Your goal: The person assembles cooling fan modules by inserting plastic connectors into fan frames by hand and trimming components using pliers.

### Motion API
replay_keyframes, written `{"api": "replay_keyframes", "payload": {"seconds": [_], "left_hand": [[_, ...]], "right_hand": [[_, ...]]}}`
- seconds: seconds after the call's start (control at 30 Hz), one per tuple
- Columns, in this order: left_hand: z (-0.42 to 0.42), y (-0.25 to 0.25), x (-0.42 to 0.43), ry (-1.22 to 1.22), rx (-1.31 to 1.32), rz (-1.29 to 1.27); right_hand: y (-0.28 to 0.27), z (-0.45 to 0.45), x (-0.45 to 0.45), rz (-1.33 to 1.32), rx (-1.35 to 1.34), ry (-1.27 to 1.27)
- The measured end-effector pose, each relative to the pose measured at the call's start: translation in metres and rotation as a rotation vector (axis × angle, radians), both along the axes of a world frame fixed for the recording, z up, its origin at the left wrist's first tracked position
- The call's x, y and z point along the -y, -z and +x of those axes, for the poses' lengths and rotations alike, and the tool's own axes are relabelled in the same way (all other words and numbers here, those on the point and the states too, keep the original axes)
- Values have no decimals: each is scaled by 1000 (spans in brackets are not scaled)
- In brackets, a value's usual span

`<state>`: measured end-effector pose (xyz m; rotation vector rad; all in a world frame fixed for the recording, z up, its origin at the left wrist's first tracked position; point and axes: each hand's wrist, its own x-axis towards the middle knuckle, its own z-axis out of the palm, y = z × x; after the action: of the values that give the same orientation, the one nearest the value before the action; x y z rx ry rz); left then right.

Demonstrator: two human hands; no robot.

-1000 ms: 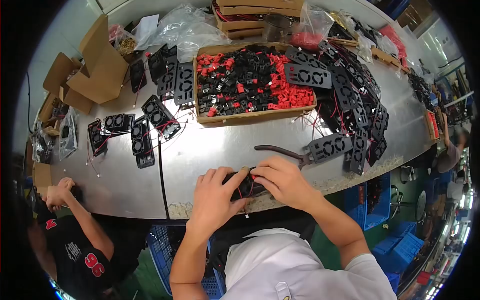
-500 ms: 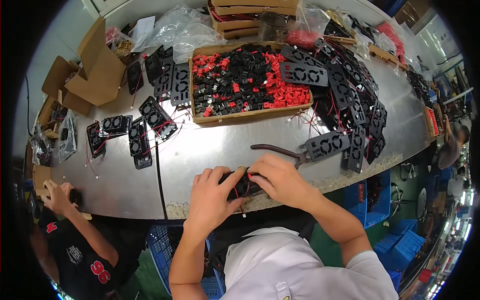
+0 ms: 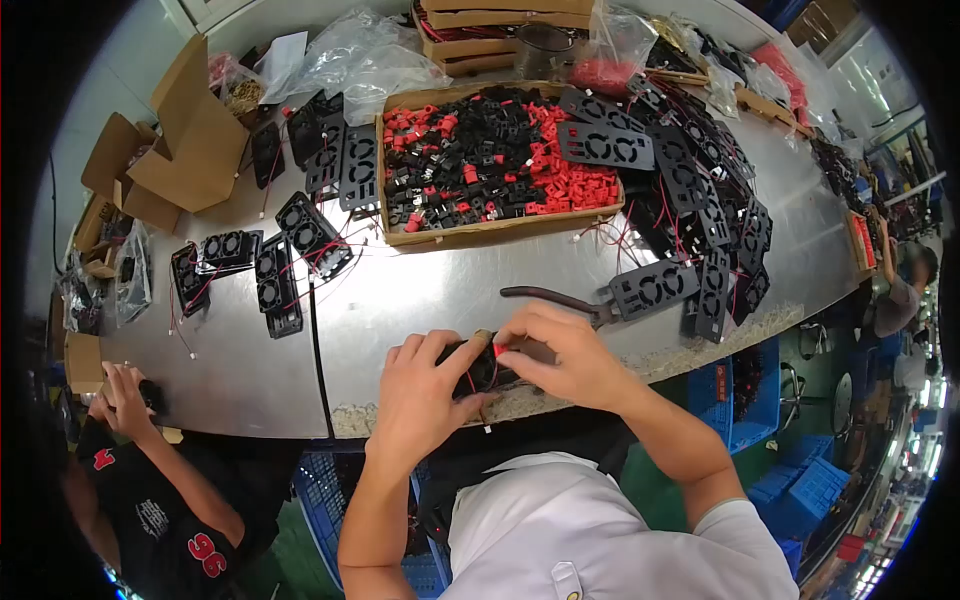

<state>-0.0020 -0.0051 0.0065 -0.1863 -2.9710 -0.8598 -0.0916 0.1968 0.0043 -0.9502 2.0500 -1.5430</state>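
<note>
Black wired part (image 3: 482,374), at lower centre of the frame, sits gripped by the left hand (image 3: 412,392); the right hand (image 3: 560,352) pinches a small red piece (image 3: 499,350) against it. Steady bracing and gentle pressure seem best.

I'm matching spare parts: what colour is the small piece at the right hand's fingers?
Red; the small piece shows best in the head view.

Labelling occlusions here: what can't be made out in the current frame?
Black part: head view, mostly covered by left hand and right hand.
Red piece: head view, shape hidden by right hand.
Co-worker's small shirt lettering: head view, too small to read.
Blue basket: head view, partly behind left forearm.
</note>
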Motion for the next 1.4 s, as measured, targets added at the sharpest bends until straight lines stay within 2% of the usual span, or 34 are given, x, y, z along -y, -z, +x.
{"api": "replay_keyframes", "payload": {"seconds": [0.13, 0.23, 0.33, 0.43, 1.23, 1.4], "left_hand": [[-1, 3, 3, 21, 18, -10], [-1, 3, 2, 24, -2, -9], [-2, -1, 1, 20, 8, -3], [-3, -2, 1, 23, 4, -8], [-3, -1, -1, 14, 1, -49], [-3, 0, -1, 22, 1, -34]], "right_hand": [[12, 11, 10, -313, 280, -88], [6, 4, 4, -63, 84, 54], [9, -1, -3, 39, -156, 121], [18, -2, -6, 80, -281, 111], [9, 3, 5, 288, -362, 58], [20, 2, 2, 176, -349, 54]]}}
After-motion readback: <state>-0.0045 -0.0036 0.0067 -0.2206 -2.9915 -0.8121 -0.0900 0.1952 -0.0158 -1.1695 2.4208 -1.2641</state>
